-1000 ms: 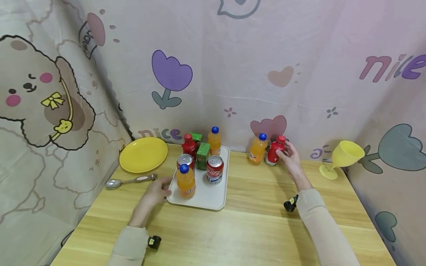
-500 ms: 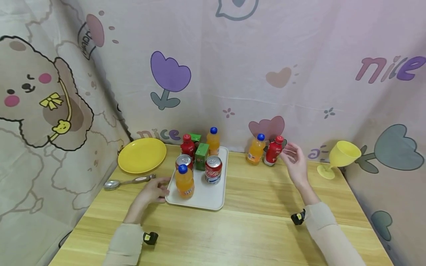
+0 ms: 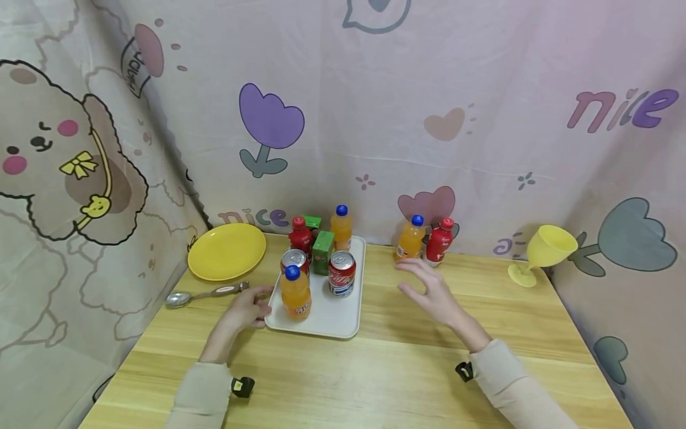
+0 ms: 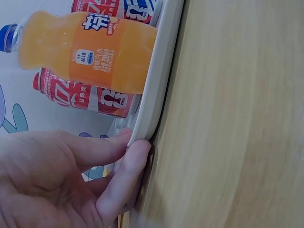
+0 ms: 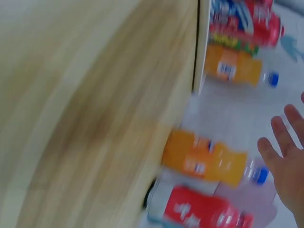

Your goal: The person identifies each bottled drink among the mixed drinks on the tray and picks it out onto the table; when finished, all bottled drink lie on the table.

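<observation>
My left hand [image 3: 248,308] pinches the left rim of a white tray [image 3: 345,316] between thumb and fingers; the left wrist view shows this grip closely. Standing on the tray are an orange soda bottle [image 4: 118,52] at the front, two red soda cans, one of them at the right [image 3: 342,274], a green drink carton [image 3: 323,253] with another behind it, a red bottle [image 3: 300,235] and a second orange soda bottle [image 3: 341,229] at the back. My right hand [image 3: 431,295], fingers spread and holding nothing, is over the table in front of another orange bottle [image 3: 409,238] and a red bottle [image 3: 439,241].
A yellow plate [image 3: 227,252] lies at the back left, with a metal spoon [image 3: 206,293] in front of it. At the far right a yellow goblet [image 3: 548,247] stands on the wooden table [image 3: 375,381]. A patterned cloth [image 3: 348,119] hangs along the back and sides.
My right hand let go of the red bottle at the back right, drew away from it, then moved left and nearer. The left hand has stayed at the tray's rim.
</observation>
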